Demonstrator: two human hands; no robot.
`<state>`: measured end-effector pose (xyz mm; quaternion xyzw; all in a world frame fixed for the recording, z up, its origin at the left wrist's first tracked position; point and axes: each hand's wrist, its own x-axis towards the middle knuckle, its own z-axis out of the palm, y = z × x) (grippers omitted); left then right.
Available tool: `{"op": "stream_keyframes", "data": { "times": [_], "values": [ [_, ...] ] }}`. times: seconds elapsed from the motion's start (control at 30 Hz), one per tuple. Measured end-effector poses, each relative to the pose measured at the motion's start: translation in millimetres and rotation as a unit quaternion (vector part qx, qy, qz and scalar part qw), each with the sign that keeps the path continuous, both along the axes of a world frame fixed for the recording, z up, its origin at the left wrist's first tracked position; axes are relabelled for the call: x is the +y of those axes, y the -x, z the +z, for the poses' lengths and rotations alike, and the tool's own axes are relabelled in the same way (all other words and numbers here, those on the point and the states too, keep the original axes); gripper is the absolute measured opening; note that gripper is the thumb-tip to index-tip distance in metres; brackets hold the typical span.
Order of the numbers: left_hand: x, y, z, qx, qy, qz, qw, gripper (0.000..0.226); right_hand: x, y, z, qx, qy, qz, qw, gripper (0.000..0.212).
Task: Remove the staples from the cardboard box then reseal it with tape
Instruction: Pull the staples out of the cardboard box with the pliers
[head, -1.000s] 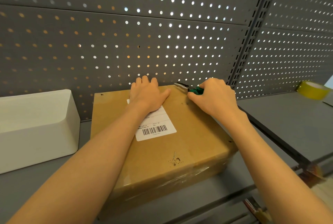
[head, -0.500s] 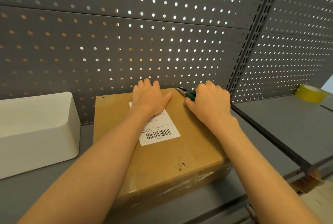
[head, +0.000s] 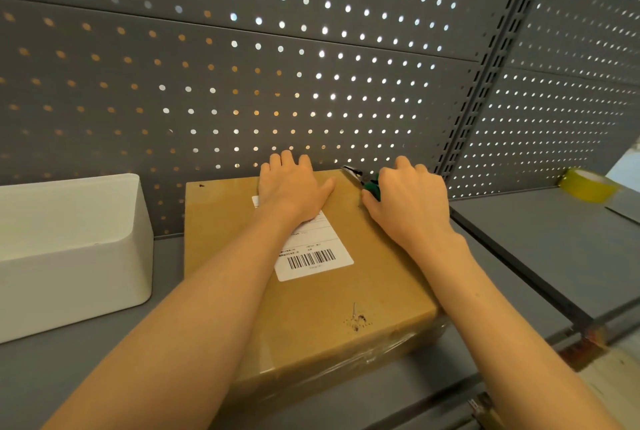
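A brown cardboard box (head: 311,294) lies flat on a grey shelf, with a white barcode label (head: 313,258) on top. A bent staple (head: 354,313) sticks up near the box's front edge, among small holes. My left hand (head: 294,187) presses flat on the far part of the lid, fingers reaching the back edge. My right hand (head: 408,201) is shut on green-handled pliers (head: 363,182), whose metal jaws point left over the far edge of the box. A yellow tape roll (head: 588,185) rests on the shelf at the far right.
A white plastic bin (head: 69,253) stands left of the box. A grey pegboard wall (head: 242,83) rises right behind the box. A dark upright (head: 485,83) divides the shelving, and the neighbouring grey shelf (head: 554,239) extends to the right. The shelf's front edge runs along the bottom right.
The view has shifted slightly. Both hands stay at the far edge of the box; the right hand with the pliers has edged a little left and back.
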<state>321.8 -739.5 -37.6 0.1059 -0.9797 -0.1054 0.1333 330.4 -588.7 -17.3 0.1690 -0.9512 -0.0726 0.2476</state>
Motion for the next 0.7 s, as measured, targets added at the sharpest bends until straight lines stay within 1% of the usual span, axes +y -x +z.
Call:
{"op": "stream_keyframes", "data": {
  "times": [0.33,0.4,0.47,0.5,0.63,0.7],
  "values": [
    [1,0,0,-0.002,-0.003,-0.001,1.000,0.058,6,3,-2,-0.004,0.018,-0.007,1.000,0.033],
    [0,-1,2,0.000,-0.004,-0.001,1.000,0.056,-2,-2,-3,0.013,0.065,0.021,0.998,0.034],
    [0,-2,3,-0.001,0.004,-0.004,1.000,0.050,-20,-9,-2,0.062,0.134,0.092,0.985,0.035],
    [0,-3,2,-0.001,0.003,-0.004,1.000,0.048,-26,-11,0,0.077,0.147,0.108,0.980,0.036],
    [0,-3,0,0.012,-0.018,0.004,1.000,0.056,-14,-6,5,0.038,0.183,0.050,0.981,0.037],
    [0,-2,0,0.016,-0.015,0.007,1.000,0.056,-8,-4,4,0.030,0.213,0.055,0.975,0.036]
  ]
}}
